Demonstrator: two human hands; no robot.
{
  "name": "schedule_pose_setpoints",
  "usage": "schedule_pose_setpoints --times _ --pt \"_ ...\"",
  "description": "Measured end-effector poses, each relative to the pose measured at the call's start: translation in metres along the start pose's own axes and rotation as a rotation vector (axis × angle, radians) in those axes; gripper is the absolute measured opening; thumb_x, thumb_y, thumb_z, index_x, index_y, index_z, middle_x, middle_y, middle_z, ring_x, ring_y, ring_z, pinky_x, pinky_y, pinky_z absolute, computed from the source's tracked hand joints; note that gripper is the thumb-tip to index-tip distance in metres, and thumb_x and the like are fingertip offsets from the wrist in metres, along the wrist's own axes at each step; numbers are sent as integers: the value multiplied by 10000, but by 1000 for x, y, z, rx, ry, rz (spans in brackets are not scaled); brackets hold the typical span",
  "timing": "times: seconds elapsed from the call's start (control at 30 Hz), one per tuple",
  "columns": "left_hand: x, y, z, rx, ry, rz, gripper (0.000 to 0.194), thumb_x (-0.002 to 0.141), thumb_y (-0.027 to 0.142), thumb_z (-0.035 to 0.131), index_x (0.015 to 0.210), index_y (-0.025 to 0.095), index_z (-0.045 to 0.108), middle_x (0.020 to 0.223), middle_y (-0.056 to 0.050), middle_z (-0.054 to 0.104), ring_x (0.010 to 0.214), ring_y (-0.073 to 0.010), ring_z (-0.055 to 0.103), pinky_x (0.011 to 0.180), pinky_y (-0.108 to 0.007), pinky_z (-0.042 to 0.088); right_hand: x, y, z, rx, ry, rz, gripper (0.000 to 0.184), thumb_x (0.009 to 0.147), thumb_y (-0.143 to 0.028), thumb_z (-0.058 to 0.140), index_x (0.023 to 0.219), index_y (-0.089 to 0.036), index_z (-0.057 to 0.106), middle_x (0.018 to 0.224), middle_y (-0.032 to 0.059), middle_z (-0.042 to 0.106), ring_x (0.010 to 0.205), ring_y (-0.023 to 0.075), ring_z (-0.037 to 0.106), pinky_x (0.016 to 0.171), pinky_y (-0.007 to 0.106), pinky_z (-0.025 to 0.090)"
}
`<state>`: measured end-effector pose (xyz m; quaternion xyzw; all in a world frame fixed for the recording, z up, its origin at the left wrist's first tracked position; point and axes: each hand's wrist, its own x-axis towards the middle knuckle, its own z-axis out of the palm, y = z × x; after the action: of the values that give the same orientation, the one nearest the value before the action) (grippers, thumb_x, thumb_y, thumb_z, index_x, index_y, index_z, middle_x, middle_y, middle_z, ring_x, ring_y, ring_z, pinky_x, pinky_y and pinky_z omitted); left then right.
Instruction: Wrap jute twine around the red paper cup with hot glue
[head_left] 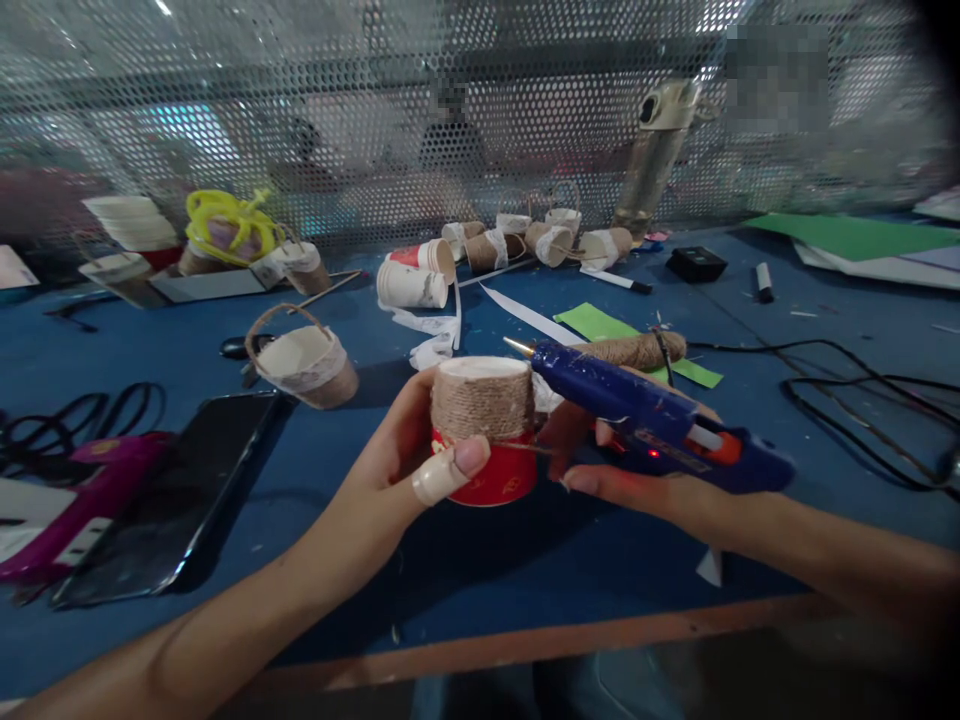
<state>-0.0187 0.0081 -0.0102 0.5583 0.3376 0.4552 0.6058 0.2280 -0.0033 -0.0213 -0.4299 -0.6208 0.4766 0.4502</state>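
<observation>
The left hand (409, 470) clasps the red cup (504, 478) over the tabletop (555, 570) while the right hand (637, 490) holds the glue gun (622, 400) and seems to pinch the twine strand (517, 446), so a careless tilt could bring the nozzle (519, 347) against skin, and slack could loosen the wraps (480, 405).

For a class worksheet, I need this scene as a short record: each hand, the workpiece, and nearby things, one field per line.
Left hand: grips the red cup
Right hand: holds the blue glue gun, nozzle near the cup's top edge
Workpiece: twine winds around the upper part, red below; loose strand runs toward the right hand
To the left: handled cup, phone
Behind the glue gun: twine roll, green paper
</observation>
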Motion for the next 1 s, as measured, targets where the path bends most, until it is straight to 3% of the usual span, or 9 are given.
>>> schedule_pose_setpoints --times 0.17,0.4,0.57,0.67,0.87,1.0 --pt "0 0 -1 22 25 -14 418 909 343 735 1311 297 633 1401 -48 677 1302 -295 616 1096 -372 489 6 -6 0 171 -68 27 271 809 -234 843 827 -255 573 965 -38 726 716 130 701 726 315 626" --pt "3 1 0 45 38 -28 400 911 340 736 1298 316 640 1338 -21 706 1267 -248 633 1055 -300 492 12 -10 -6 236 -93 45 243 862 -211 799 797 -245 567 922 -51 687 728 103 678 799 284 598" --pt "2 3 5 36 91 -66 616 848 362 796 1406 338 535 1391 -44 664 1263 -279 635 1043 -352 517 12 -8 -7 251 -68 50 251 847 -190 812 789 -240 573 865 -68 679 693 87 649 786 249 565" --pt "2 4 6 7 73 -82 655 843 356 797 1424 379 496 1405 -36 651 1235 -278 655 1002 -358 546 13 -7 -7 183 -65 73 230 854 -226 810 767 -235 597 791 -67 664 695 98 633 804 252 533" --pt "2 2 6 0 59 -54 527 848 352 787 1327 363 569 1309 -29 697 1205 -271 667 968 -339 563 14 -4 -6 136 -6 131 223 839 -350 822 797 -239 633 781 -59 674 685 107 616 798 280 499" --pt "1 0 7 -18 52 -44 511 846 345 784 1315 358 581 1321 -43 695 1193 -286 676 958 -361 571 15 -7 -3 151 -7 140 305 792 -393 854 788 -233 595 741 -59 667 632 104 616 755 283 517"
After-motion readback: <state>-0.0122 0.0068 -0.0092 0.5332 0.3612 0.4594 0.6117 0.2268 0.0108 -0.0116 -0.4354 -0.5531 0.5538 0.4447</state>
